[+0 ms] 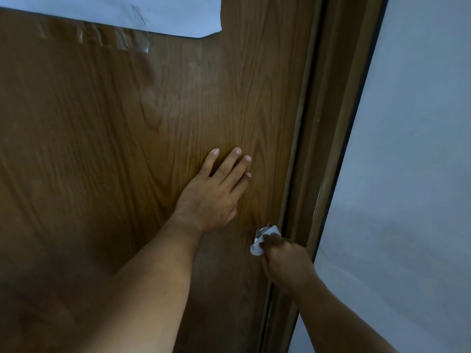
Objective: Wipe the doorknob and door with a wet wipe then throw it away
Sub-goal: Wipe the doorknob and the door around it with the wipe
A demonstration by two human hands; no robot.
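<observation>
The person's left forearm (pixel 142 284) fills the lower foreground, running up to the left hand (pixel 214 192), which lies flat with fingers spread against the wood-grain door (pixel 102 136), palm down and holding nothing. Lower and to the right, the right hand (pixel 285 256) is curled around a crumpled white wet wipe (pixel 257 247) and presses it onto the metal doorknob (pixel 262 231), which sits near the door's latch edge, just beside the brown door frame (pixel 318 149). Only a sliver of the knob's shiny top shows above the wipe; the rest is hidden by the cloth and the fingers. The knob's axis appears to run straight out from the door face toward the person, so the step in hand, cleaning the knob, would go best by cupping the wipe around it and twisting about that axis, reaching the neck behind it as well as the front cap. The braced left hand should keep the door from swinging under that pressure. The door panel itself looks not yet wiped in this judgement, and it stands upright with its long axis vertical. A sheet of pale paper (pixel 127 11) is fixed near the top, with clear tape (pixel 122 39) below it, and a pale wall (pixel 420 149) lies to the right of the frame.
</observation>
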